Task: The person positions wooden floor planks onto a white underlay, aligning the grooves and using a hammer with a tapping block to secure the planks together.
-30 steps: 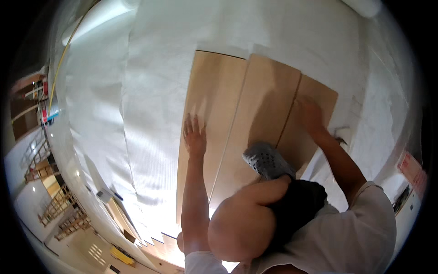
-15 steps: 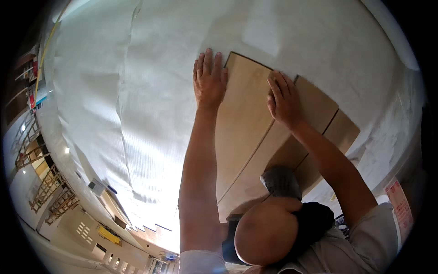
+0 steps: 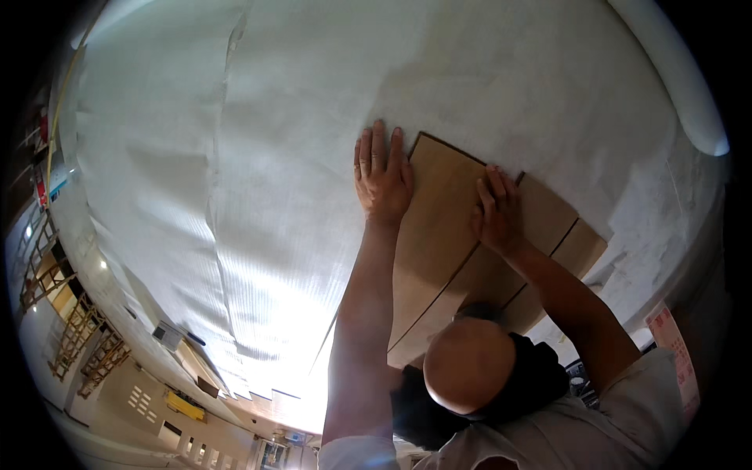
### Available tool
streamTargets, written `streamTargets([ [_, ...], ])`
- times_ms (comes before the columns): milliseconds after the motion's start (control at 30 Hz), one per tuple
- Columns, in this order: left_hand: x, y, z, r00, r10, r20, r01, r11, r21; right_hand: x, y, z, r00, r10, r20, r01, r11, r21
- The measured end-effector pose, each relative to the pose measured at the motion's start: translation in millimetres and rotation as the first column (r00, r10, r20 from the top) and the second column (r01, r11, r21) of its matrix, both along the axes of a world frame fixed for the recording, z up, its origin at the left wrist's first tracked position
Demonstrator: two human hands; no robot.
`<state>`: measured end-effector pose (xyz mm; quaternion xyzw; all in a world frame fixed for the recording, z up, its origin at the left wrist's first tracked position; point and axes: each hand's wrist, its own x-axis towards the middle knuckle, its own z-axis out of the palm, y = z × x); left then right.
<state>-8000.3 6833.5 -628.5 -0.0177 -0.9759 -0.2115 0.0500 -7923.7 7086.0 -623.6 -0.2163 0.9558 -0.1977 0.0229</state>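
Light brown wood-look floor planks lie side by side on a white sheet (image 3: 298, 102). My left hand (image 3: 381, 176) rests palm down on the sheet, fingers stretched past my knuckles. Its thumb side is against the long left edge of the leftmost plank (image 3: 439, 200). On the planks, my right hand (image 3: 499, 215) sits over the seam between that plank and the middle plank (image 3: 542, 205), near their far ends. Its fingers are bent and a little apart, with nothing visible in them. A third plank (image 3: 585, 244) lies to the right.
My bent knee (image 3: 470, 364) is over the near planks. A white roll (image 3: 689, 102) lies at the far right, and a pink-and-white printed strip (image 3: 674, 348) near my right arm. At the left are wooden racks (image 3: 78, 337) and a yellow object (image 3: 186, 406).
The view has shifted, so hands and planks appear lower and farther right. My right fingers are more bent. My knee now covers most of the grey shoe. Left hand and planks keep their relation.
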Motion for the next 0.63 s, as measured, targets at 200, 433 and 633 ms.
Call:
streamTargets([
  [200, 0, -4, 0, 0.986, 0.010, 0.164, 0.002, 0.997, -0.071, 1, 3, -1, 0.993, -0.013, 0.118, -0.002, 0.991, 0.132],
  [433, 34, 4, -9, 0.997, -0.072, 0.009, 0.073, 0.996, -0.043, 20, 22, 11, 0.997, 0.082, -0.012, -0.081, 0.995, 0.060],
  [633, 39, 2, -13, 0.996, -0.043, 0.077, 0.038, 0.998, 0.057, 38, 10, 8, 1.000, 0.014, -0.014, -0.012, 0.988, 0.151],
])
